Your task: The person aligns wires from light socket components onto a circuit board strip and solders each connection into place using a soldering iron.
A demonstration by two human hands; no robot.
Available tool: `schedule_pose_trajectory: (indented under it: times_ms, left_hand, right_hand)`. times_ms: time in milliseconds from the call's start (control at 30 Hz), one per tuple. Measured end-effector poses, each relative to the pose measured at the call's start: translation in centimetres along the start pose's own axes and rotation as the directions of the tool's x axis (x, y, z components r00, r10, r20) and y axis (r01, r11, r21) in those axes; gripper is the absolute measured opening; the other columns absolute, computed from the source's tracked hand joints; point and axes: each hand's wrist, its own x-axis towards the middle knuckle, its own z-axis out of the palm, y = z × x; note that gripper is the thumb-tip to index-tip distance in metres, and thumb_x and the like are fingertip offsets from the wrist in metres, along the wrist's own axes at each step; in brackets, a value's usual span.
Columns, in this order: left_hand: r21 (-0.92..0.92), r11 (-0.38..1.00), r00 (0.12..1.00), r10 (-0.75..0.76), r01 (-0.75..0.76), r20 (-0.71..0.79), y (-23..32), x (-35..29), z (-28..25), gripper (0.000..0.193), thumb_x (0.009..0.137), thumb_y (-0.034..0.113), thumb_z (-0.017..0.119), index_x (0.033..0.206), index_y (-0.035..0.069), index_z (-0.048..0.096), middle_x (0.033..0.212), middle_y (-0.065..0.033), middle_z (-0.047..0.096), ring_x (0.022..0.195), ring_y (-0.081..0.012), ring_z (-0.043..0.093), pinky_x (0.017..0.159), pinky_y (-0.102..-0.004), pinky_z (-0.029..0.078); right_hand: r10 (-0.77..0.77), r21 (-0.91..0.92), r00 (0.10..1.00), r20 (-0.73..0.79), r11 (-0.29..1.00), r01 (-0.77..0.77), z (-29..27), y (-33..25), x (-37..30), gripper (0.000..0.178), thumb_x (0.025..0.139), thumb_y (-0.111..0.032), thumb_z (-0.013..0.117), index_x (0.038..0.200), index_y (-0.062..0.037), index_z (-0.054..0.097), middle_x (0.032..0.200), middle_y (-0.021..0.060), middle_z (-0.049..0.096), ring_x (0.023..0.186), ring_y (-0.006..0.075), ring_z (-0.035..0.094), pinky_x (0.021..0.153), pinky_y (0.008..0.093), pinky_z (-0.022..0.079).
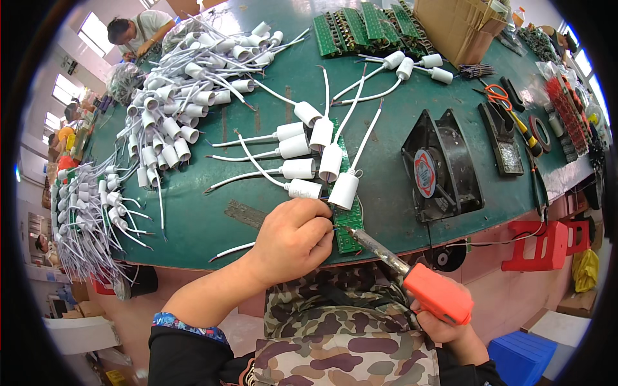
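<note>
My right hand (444, 321) grips the red-orange handle of a gun-shaped soldering iron (421, 283). Its metal tip reaches up and left to the near part of a narrow green circuit board (349, 240) at the table's front edge. At the board's left side my left hand (296, 233) is closed in a pinch; a thin wire shows at its fingertips, partly hidden. White lamp sockets with white cables lie around and over the board, among them one upright socket (344, 191) just beyond the tip and another (304, 188) beside my left knuckles.
A large heap of white sockets (187, 103) covers the table's left side. Right of the board stands a black fan (441, 170). Farther right are orange scissors (497, 94), a black tray (502, 141) and tape (539, 132). Green boards (367, 29) and a cardboard box (457, 29) stand behind. A person sits far left.
</note>
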Motion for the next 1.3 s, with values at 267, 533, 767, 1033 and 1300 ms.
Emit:
schedule_pose_trajectory:
  times_ms: [267, 533, 767, 1033, 1300]
  left_hand:
    - [-0.017, 1.000, 1.000, 0.004, -0.004, 0.004, -0.2, 0.0, 0.0, 0.016, 0.072, 0.001, 0.074, 0.085, 0.004, 0.064, 0.097, -0.0086, 0.064, 0.084, -0.0307, 0.065, 0.074, -0.0417, 0.054]
    - [-0.017, 1.000, 1.000, 0.006, -0.006, 0.006, -0.1, 0.1, 0.0, 0.016, 0.072, 0.001, 0.073, 0.084, 0.004, 0.063, 0.096, -0.0084, 0.064, 0.085, -0.0304, 0.065, 0.074, -0.0418, 0.054]
    - [-0.015, 1.000, 1.000, 0.006, -0.006, 0.005, -0.3, 0.0, 0.1, 0.015, 0.072, 0.001, 0.073, 0.083, 0.004, 0.063, 0.096, -0.0081, 0.063, 0.085, -0.0302, 0.064, 0.074, -0.0416, 0.054]
    - [-0.026, 0.999, 1.000, 0.019, -0.020, -0.007, -0.4, 0.2, 0.0, 0.017, 0.070, -0.001, 0.075, 0.082, 0.004, 0.065, 0.095, -0.0096, 0.065, 0.081, -0.0303, 0.065, 0.071, -0.0409, 0.055]
    - [-0.010, 1.000, 1.000, 0.018, -0.018, -0.007, -0.3, 0.1, 0.1, 0.016, 0.070, -0.001, 0.074, 0.082, 0.004, 0.065, 0.095, -0.0098, 0.065, 0.081, -0.0304, 0.065, 0.071, -0.0408, 0.055]
  right_hand:
    - [-0.121, -0.079, 0.992, 0.015, 0.989, 0.122, 0.2, 0.5, 0.3, 0.062, 0.076, -0.014, 0.081, 0.128, 0.0102, 0.056, 0.110, 0.0217, 0.073, 0.083, 0.0327, 0.075, 0.072, 0.0377, 0.060]
    - [-0.163, -0.192, 0.987, 0.013, 0.968, 0.163, 0.3, -0.3, 1.0, 0.059, 0.074, -0.013, 0.081, 0.125, 0.0081, 0.059, 0.111, 0.0200, 0.071, 0.078, 0.0311, 0.073, 0.068, 0.0358, 0.059]
    - [-0.201, -0.246, 0.979, 0.021, 0.948, 0.199, 0.3, -0.8, 1.6, 0.059, 0.073, -0.012, 0.081, 0.125, 0.0082, 0.060, 0.108, 0.0189, 0.072, 0.072, 0.0296, 0.071, 0.065, 0.0351, 0.057]
    - [0.135, 0.008, 0.965, -0.226, 0.990, -0.137, 0.6, -1.1, -0.9, 0.027, 0.076, -0.010, 0.073, 0.100, 0.0016, 0.071, 0.082, 0.0108, 0.071, 0.065, 0.0197, 0.070, 0.063, 0.0325, 0.057]
    - [0.043, -0.061, 0.986, -0.163, 0.997, -0.054, 0.3, -1.3, 0.1, 0.027, 0.084, -0.024, 0.073, 0.097, 0.0001, 0.073, 0.084, 0.0097, 0.073, 0.066, 0.0191, 0.070, 0.064, 0.0321, 0.057]
